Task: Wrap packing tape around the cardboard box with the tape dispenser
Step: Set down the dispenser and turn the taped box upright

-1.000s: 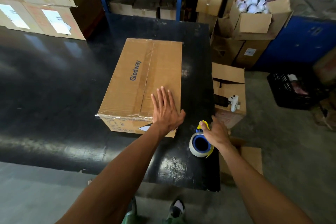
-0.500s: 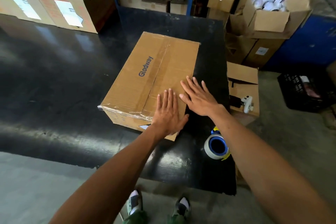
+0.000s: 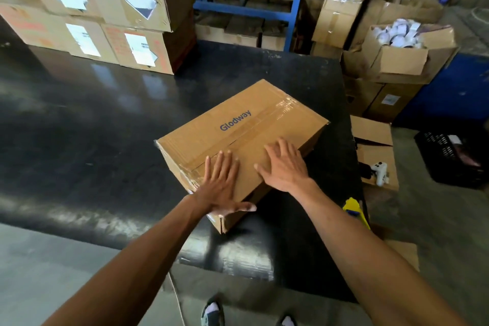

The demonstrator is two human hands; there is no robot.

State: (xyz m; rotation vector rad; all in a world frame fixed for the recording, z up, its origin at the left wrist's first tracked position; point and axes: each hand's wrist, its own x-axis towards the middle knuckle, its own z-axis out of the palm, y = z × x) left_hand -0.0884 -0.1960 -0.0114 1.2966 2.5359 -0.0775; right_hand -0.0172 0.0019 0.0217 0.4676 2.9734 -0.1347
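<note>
A brown cardboard box (image 3: 246,124) printed "Glodway" lies on the black table (image 3: 92,119), turned at an angle, with clear tape along its top seam and near end. My left hand (image 3: 221,182) rests flat on the box's near top corner, fingers spread, thumb over the edge. My right hand (image 3: 284,164) lies flat on the top beside it, fingers apart. The yellow and blue tape dispenser (image 3: 354,210) sits on the table near its right edge, mostly hidden behind my right forearm.
Stacked labelled cartons (image 3: 105,8) stand at the table's far left. Blue shelving (image 3: 248,8) is behind. Open boxes (image 3: 397,61) crowd the floor on the right, one (image 3: 375,156) holding a white controller. A black crate (image 3: 455,159) sits far right. My feet show below the table edge.
My right hand let go of the tape dispenser and came to rest flat on the box. The box has been turned clockwise under both hands.
</note>
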